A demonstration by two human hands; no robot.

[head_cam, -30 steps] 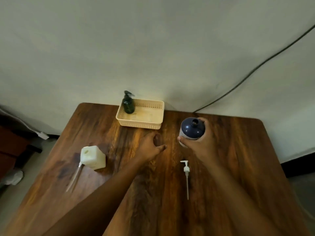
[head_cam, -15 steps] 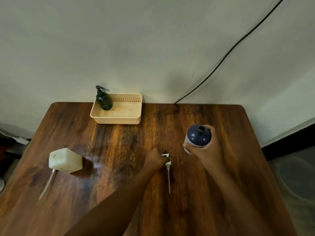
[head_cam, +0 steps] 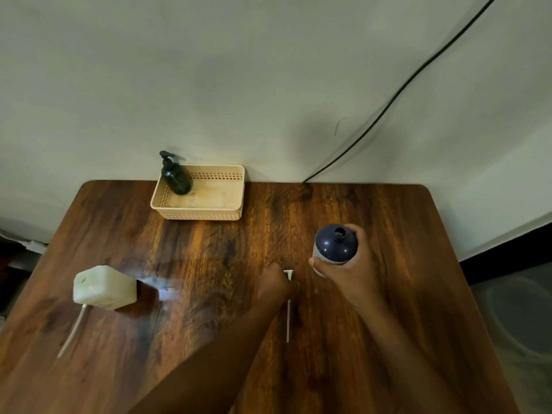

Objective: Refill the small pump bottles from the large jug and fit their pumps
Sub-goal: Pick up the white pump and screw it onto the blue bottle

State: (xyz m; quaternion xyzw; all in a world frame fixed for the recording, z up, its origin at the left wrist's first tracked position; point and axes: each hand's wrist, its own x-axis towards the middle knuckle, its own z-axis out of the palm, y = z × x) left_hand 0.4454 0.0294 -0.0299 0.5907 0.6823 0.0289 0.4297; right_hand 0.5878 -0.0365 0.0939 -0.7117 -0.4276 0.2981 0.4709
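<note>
My right hand [head_cam: 348, 273] grips a dark blue round-shouldered bottle [head_cam: 336, 243] that stands upright on the wooden table [head_cam: 209, 294], its neck open with no pump. Just left of it, my left hand [head_cam: 274, 283] closes its fingers over the head of a white pump [head_cam: 288, 318] lying on the table, the long dip tube pointing toward me. A white square jug [head_cam: 104, 286] stands at the left with a pale tube [head_cam: 73, 331] beside it. A dark green pump bottle [head_cam: 176, 176] with its pump fitted stands in a beige basket [head_cam: 203, 215] at the back.
The table's back edge meets a pale wall, where a black cable [head_cam: 388, 103] runs up to the right. Floor shows past the table's right edge, with a round pale container [head_cam: 519, 318] there. Dark clutter sits off the left edge.
My left hand moved from the table's middle right to the white pump and closed on its head. The right hand stayed on the blue bottle; the camera view shifted.
</note>
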